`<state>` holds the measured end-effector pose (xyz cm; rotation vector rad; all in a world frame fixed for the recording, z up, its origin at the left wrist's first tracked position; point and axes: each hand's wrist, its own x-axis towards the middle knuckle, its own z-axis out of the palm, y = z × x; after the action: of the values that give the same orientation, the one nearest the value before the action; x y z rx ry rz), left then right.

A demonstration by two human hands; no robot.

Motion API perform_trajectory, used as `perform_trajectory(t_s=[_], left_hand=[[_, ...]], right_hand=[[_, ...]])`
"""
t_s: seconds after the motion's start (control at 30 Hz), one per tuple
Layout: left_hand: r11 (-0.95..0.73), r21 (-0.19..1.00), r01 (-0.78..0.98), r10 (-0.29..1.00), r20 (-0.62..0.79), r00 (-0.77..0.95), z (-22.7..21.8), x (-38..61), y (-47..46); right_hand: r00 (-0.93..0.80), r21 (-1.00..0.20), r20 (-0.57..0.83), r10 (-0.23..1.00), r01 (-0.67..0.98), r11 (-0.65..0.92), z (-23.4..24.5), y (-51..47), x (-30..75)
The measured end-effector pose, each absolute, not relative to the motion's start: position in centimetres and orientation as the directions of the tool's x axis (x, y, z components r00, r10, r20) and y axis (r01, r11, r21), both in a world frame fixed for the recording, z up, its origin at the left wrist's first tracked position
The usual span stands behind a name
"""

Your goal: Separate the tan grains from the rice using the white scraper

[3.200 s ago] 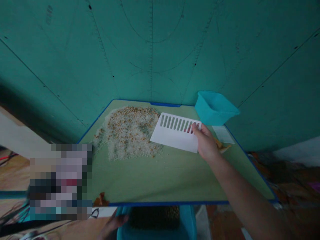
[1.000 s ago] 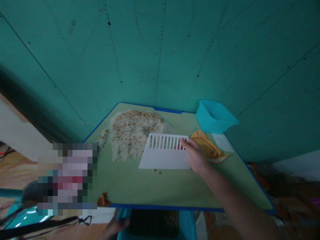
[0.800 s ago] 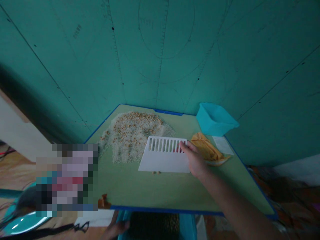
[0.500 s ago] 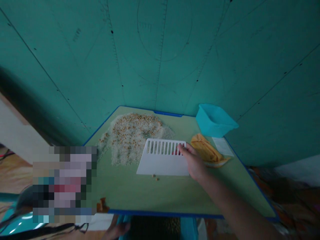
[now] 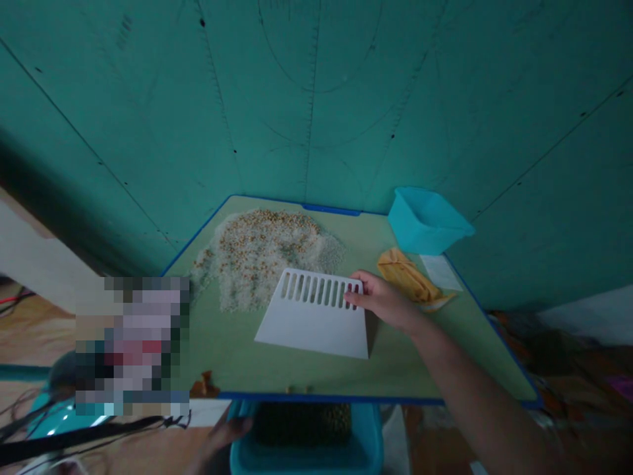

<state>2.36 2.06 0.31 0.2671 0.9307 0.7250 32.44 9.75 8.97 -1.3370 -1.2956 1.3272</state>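
Note:
My right hand (image 5: pixel 380 300) is closed on the upper right corner of a white slotted plastic scraper (image 5: pixel 314 326), which is tilted over the table (image 5: pixel 222 366). Just in front of its lower edge, two loose beans (image 5: pixel 298 389) lie near the table's blue front edge. Behind the scraper spreads a pile of white grains mixed with tan beans (image 5: pixel 270 251). Below the table edge, my blurred left hand (image 5: pixel 230 432) grips the left rim of a blue basin (image 5: pixel 306 458); most of its fingers are hidden. Dark contents and tan beans show inside the basin.
At the back right stands a turquoise bin (image 5: pixel 428 227), with a folded orange cloth (image 5: pixel 408 277) and a white sheet (image 5: pixel 442 272) near it. Brown scraps (image 5: pixel 204 384) lie at the front left corner. A green wall (image 5: pixel 316 99) rises behind the table.
The scraper has come towards the front edge and turned slightly. The two beans have moved nearer that edge. The view has tilted down, showing more of the basin.

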Motion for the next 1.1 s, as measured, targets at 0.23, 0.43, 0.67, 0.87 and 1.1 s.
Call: perform_trajectory(t_s=[0.23, 0.43, 0.67, 0.87, 1.1], left_hand=[[0.749, 0.477, -0.46, 0.652, -0.657, 0.379, 1.9, 2.8, 2.5], [0.746, 0.425, -0.513, 0.65, -0.63, 0.424, 2.4, 2.7, 2.3], [0.727, 0.492, -0.479, 0.684, -0.582, 0.439, 1.0, 2.9, 2.1], [0.741, 0.485, -0.464, 0.667, -0.606, 0.432, 0.8, 2.8, 2.2], [0.747, 0.45, -0.49, 0.655, -0.626, 0.424, 0.8, 3.2, 1.9]], right_hand=[[-0.155, -0.983, -0.135, 0.979, 0.143, -0.113, 9.2, 9.4, 32.3], [-0.302, -0.947, -0.196, 0.933, 0.306, -0.1, 8.9, 8.5, 31.5], [-0.357, -0.9, -0.262, 0.896, 0.426, -0.093, 9.3, 8.2, 31.4], [-0.354, -0.883, -0.255, 0.9, 0.465, -0.067, 10.0, 7.8, 31.3], [-0.375, -0.861, -0.238, 0.896, 0.509, -0.016, 11.4, 6.9, 30.9]])
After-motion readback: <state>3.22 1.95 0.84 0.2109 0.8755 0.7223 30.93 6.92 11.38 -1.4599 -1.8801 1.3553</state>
